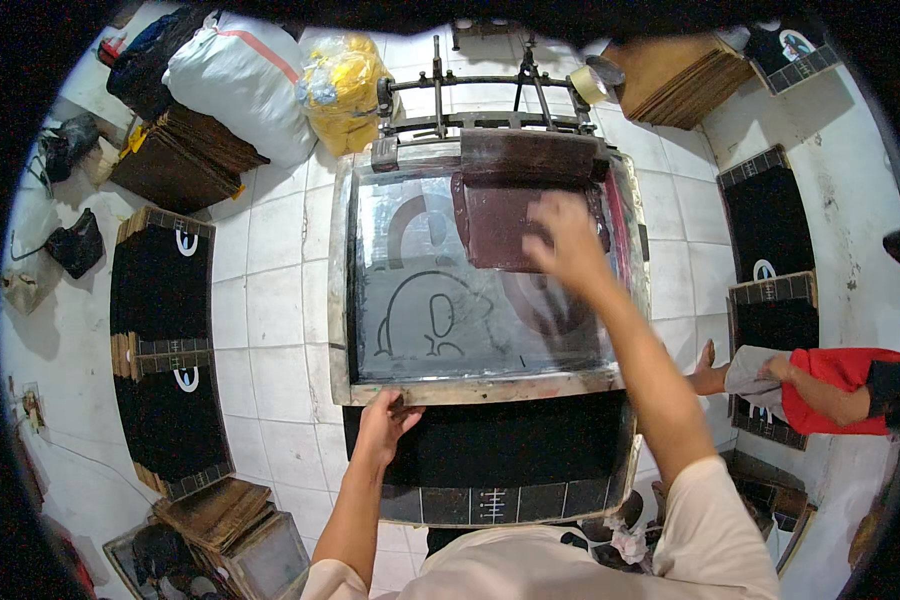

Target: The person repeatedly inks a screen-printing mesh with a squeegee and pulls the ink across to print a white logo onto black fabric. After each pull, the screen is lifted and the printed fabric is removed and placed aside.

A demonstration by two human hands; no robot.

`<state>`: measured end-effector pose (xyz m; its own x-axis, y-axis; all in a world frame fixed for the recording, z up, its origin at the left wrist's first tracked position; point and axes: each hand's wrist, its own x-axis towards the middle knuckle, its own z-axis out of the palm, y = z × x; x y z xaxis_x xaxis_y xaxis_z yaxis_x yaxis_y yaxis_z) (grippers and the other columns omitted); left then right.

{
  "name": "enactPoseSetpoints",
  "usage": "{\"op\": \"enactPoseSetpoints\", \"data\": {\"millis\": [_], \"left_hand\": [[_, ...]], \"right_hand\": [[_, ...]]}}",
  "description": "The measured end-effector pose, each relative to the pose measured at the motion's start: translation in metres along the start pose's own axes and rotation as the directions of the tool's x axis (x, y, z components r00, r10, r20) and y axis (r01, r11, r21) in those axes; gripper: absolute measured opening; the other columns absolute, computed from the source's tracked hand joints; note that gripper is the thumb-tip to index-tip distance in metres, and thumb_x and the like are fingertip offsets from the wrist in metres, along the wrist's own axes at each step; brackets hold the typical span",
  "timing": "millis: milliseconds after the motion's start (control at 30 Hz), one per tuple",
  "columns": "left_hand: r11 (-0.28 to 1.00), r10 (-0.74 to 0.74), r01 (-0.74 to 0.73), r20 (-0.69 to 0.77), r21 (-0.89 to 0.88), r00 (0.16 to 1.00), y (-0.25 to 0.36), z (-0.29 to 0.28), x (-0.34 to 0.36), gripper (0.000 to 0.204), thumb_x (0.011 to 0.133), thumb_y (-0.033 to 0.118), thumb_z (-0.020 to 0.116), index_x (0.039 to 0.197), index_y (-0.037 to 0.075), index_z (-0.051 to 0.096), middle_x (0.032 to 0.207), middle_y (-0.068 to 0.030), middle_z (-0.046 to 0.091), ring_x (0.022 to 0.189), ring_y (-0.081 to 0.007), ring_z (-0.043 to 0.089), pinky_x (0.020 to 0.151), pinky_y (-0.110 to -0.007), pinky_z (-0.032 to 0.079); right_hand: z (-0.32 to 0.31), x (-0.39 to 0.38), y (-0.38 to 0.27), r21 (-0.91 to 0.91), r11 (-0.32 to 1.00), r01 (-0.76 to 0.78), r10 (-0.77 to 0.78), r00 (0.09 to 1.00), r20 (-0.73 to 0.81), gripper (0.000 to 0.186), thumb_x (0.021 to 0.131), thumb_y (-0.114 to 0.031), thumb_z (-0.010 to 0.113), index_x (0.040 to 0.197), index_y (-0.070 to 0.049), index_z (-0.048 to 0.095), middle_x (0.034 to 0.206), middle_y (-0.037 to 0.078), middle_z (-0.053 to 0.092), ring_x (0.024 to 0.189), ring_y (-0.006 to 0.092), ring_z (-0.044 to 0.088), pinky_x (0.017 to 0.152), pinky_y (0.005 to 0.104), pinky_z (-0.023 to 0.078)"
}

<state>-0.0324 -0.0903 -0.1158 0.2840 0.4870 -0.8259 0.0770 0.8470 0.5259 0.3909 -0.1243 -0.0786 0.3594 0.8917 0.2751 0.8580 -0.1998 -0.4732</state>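
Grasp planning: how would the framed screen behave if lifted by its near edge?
The framed screen likely stays stiff: its bars look thick. It might swing rather than lift free, as the clamp seems to hold its far edge.

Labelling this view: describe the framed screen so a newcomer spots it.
Above the white-tiled floor, find the dark metal bars at the far middle. The framed screen lies on their near side, with the left hand at its near edge. Unlike the black boards along both sides, it has a pale rim around a grey sheet with rounded outlines.
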Motion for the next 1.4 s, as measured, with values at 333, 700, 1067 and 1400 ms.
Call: {"op": "enactPoseSetpoints", "data": {"millis": [333, 700, 1067, 1400], "left_hand": [[0.224, 0.790, -0.203, -0.055, 0.953, 0.611, 0.016, -0.008, -0.009, 0.063, 0.088, 0.040, 0.082, 0.136, 0.006, 0.059, 0.143, -0.0291, 0.051, 0.135, -0.0417, 0.049, 0.112, -0.053, 0.038], [0.074, 0.698, -0.122, 0.036, 0.990, 0.715, 0.016, 0.000, 0.020, 0.113, 0.082, 0.067, 0.080, 0.167, 0.016, 0.028, 0.172, -0.0329, 0.005, 0.159, -0.0517, 0.008, 0.123, -0.069, 0.009], [0.050, 0.714, -0.136, 0.060, 0.989, 0.698, 0.019, 0.002, 0.023, 0.114, 0.079, 0.066, 0.083, 0.167, 0.015, 0.030, 0.171, -0.0347, 0.008, 0.158, -0.0516, 0.011, 0.123, -0.067, 0.011], [0.073, 0.702, -0.112, 0.029, 0.991, 0.712, 0.022, 0.006, 0.020, 0.115, 0.079, 0.066, 0.083, 0.167, 0.014, 0.030, 0.172, -0.0340, 0.007, 0.158, -0.0514, 0.012, 0.123, -0.066, 0.012]], "right_hand": [[0.034, 0.136, 0.064, -0.381, 0.923, 0.053, 0.036, 0.974, 0.224, 0.037, 0.086, -0.004, 0.070, 0.122, -0.011, 0.068, 0.123, 0.012, 0.069, 0.114, 0.0375, 0.067, 0.094, 0.0560, 0.050], [-0.004, 0.006, 0.006, -0.101, 0.987, 0.126, -0.097, 0.963, 0.251, 0.029, 0.081, 0.001, 0.070, 0.108, -0.011, 0.069, 0.101, 0.013, 0.070, 0.096, 0.0374, 0.067, 0.082, 0.0508, 0.048], [0.021, 0.182, 0.089, -0.161, 0.983, 0.092, -0.036, 0.947, 0.319, 0.023, 0.086, -0.009, 0.074, 0.109, -0.008, 0.069, 0.110, 0.021, 0.075, 0.106, 0.0448, 0.071, 0.091, 0.0560, 0.055], [0.038, 0.062, 0.036, -0.273, 0.960, 0.066, -0.059, 0.998, 0.034, 0.027, 0.084, 0.003, 0.060, 0.106, -0.009, 0.070, 0.101, 0.014, 0.071, 0.098, 0.0369, 0.068, 0.087, 0.0510, 0.048]]}}
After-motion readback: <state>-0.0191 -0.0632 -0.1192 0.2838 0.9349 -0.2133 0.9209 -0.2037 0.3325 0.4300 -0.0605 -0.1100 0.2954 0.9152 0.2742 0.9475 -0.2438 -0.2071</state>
